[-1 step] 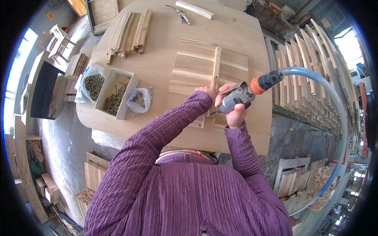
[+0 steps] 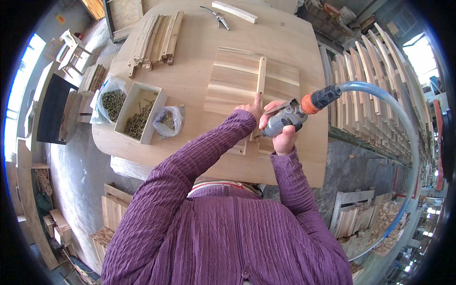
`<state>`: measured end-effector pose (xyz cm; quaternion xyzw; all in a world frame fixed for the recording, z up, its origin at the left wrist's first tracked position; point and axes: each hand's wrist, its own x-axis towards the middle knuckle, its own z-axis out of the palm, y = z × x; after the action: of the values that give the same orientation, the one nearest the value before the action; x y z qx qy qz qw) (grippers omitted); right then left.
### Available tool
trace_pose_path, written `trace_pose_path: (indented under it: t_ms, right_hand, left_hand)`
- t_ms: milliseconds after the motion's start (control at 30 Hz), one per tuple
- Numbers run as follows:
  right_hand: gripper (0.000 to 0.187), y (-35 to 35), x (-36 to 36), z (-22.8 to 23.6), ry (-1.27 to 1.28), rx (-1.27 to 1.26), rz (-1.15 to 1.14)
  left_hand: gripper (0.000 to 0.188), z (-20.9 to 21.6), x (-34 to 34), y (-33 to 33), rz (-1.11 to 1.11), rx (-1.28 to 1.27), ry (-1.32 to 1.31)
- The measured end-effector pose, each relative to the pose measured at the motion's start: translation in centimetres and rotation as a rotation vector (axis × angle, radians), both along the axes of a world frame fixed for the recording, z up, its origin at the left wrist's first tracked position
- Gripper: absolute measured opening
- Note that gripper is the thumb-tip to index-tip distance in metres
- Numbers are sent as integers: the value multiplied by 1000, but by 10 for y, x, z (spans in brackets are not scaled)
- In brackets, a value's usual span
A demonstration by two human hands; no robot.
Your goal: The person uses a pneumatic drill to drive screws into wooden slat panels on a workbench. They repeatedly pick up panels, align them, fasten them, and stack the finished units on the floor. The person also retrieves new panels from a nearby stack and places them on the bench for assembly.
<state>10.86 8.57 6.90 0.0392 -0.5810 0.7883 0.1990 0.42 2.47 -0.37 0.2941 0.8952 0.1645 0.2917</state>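
In my right hand (image 2: 285, 139) is a grey air screwdriver (image 2: 279, 122), my fingers wrapped round its body. An orange and black coupling (image 2: 317, 100) joins it to a clear air hose (image 2: 396, 102). Its tip points down near the close end of a narrow wooden strip (image 2: 261, 76), though I cannot tell whether it touches. This strip lies across a flat panel of wooden boards (image 2: 230, 88). My left hand (image 2: 251, 110) rests on the strip with the index finger stretched along it; its other fingers are partly hidden. Dark holes show in the strip.
On the worktable (image 2: 190, 85) stand an open box of screws (image 2: 138, 124), two plastic bags of small fasteners (image 2: 113, 102) (image 2: 168, 121) and a stack of wooden strips (image 2: 156, 40). An air blow gun (image 2: 219, 19) and a loose wooden bar (image 2: 235, 12) lie at the back. A rack of boards (image 2: 370, 85) stands right.
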Motion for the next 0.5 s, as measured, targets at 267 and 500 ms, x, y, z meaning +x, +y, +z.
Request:
trace_pose_path:
  t_ms: [267,500]
  right_hand:
    - [78,-2,2,-1,41,-11,-16]
    - [70,-4,2,-1,106,-57,7]
  left_hand:
    - [36,-62,-28,-54,1012,1046,-1254]
    - [24,-11,42,-157,1162,1222,-1122]
